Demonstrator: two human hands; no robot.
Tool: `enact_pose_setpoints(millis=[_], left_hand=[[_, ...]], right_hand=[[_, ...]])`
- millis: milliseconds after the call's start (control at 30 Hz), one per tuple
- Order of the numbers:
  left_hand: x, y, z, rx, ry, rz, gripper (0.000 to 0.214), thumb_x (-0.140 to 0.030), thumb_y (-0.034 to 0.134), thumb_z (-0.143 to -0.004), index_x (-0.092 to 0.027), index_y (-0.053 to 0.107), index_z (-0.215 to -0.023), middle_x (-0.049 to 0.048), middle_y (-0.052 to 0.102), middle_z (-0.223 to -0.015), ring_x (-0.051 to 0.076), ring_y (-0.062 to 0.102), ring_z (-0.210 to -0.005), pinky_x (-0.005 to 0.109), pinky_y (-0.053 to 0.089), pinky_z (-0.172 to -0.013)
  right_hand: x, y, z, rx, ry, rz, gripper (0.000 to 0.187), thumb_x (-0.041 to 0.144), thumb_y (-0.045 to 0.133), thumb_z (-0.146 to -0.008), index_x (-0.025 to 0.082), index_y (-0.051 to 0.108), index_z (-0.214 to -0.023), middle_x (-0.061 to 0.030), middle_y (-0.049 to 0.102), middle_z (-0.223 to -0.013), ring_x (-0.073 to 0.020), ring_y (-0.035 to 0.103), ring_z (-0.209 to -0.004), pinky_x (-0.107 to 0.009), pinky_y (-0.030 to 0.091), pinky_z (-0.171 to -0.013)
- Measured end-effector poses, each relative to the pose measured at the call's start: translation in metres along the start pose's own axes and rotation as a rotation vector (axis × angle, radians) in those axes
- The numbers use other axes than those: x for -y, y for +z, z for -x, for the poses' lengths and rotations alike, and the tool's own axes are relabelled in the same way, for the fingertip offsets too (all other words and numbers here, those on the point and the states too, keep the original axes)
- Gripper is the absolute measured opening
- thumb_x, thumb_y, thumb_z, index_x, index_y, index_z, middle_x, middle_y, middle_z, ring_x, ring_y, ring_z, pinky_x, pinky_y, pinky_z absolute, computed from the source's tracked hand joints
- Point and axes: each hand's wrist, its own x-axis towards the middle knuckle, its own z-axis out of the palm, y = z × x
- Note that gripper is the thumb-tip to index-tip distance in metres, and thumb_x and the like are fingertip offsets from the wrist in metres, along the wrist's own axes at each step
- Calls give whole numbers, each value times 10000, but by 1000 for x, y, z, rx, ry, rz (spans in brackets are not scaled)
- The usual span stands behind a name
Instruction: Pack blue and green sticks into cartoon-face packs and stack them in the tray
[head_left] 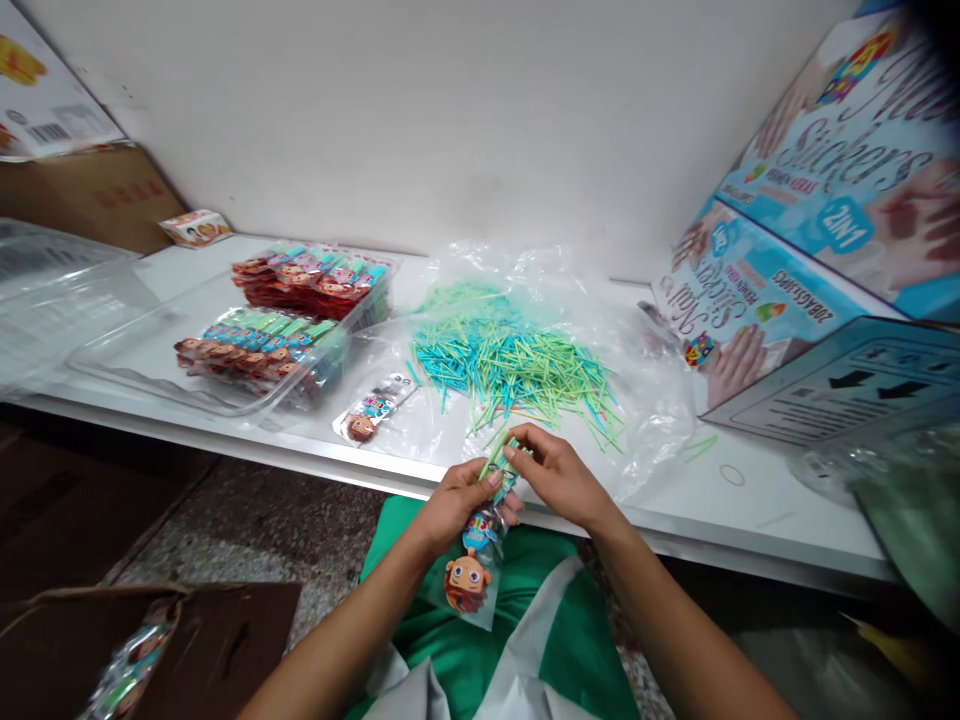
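Note:
My left hand pinches a clear printed packet with a cartoon head on its lower part, held over my lap at the table's front edge. At the packet's upper end, my right hand has its fingers closed on a few green and blue plastic sticks. Whether the sticks are inside the packet or only against it, I cannot tell. Just beyond my hands lies a heap of loose green and blue sticks on a clear plastic sheet. Another printed packet lies flat to the left.
A clear plastic tray at left holds rows of filled packets. Printed sticker boxes stand at right, a brown carton at back left. Below, an open cardboard box contains packets. A rubber band lies on the table.

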Motion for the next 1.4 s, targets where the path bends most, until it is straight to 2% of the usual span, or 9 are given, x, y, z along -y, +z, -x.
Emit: enact_pose_setpoints(millis=[167, 267, 367, 500, 767, 933, 1067, 1200, 1400], left_hand=[[-3, 1, 2, 3, 14, -24, 349, -410, 615, -767, -132, 552, -967, 70, 667, -757, 165, 633, -617, 240, 456, -567], [-6, -3, 4, -25, 23, -45, 330, -409, 622, -762, -131, 557, -926, 70, 669, -760, 156, 630, -613, 237, 460, -567], [-10, -15, 7, -103, 47, -37, 307, -396, 628, -761, -122, 558, -880, 79, 673, -775, 143, 626, -616, 233, 466, -574], [-15, -32, 12, -189, 76, -19, 322, -391, 657, -734, -116, 559, -870, 91, 674, -796, 149, 627, -630, 257, 482, -592], [-14, -30, 9, -179, 79, -43, 304, -310, 701, -704, -113, 544, -874, 96, 666, -849, 149, 623, -669, 280, 498, -614], [-14, -26, 7, -152, 82, -54, 310, -313, 710, -692, -113, 547, -864, 96, 664, -844, 159, 620, -690, 282, 504, -606], [-11, -26, 4, -138, 76, -52, 324, -323, 714, -684, -112, 550, -868, 104, 662, -852, 173, 627, -710, 284, 506, -601], [-8, -20, -1, -108, 66, -64, 341, -342, 711, -683, -119, 549, -885, 96, 668, -838, 170, 631, -689, 282, 502, -592], [-10, -14, 0, -66, 69, -72, 352, -322, 701, -701, -126, 527, -936, 94, 667, -842, 163, 631, -676, 278, 497, -597]], right_hand=[[7, 0, 3, -42, -63, 37, 454, 335, 454, -876, 247, 386, -1316, -51, 558, -1053, -147, 539, -883, -298, 433, -806], [4, -7, -1, -55, -99, 64, 402, 347, 411, -896, 254, 431, -1286, -62, 547, -1148, -156, 542, -940, -316, 420, -851], [-15, -17, -9, -134, 1, 117, 325, 360, 389, -895, 214, 513, -1158, -54, 607, -1021, -147, 570, -797, -289, 446, -723], [-44, -21, -22, -37, 58, 537, 189, 305, 457, -841, 190, 601, -884, -35, 636, -822, -167, 568, -751, -280, 393, -687], [-55, -1, -58, 38, 282, 867, 360, 104, 448, -766, 70, 493, -1121, -184, 632, -917, -262, 592, -837, -306, 360, -666], [-58, -21, -54, 105, 288, 799, 530, 100, 477, -715, 43, 419, -1239, -96, 621, -733, -219, 578, -698, -281, 359, -600], [-47, -31, -38, 68, 155, 343, 553, 181, 419, -790, 185, 330, -1336, 35, 492, -682, -110, 474, -569, -232, 368, -560], [-16, -19, -32, -26, 53, -99, 467, 287, 489, -800, 196, 405, -1250, 37, 428, -740, -77, 409, -544, -214, 356, -506], [2, 6, -32, -189, -63, -114, 391, 307, 525, -813, 206, 450, -1184, 3, 491, -835, -88, 457, -636, -226, 406, -590]])
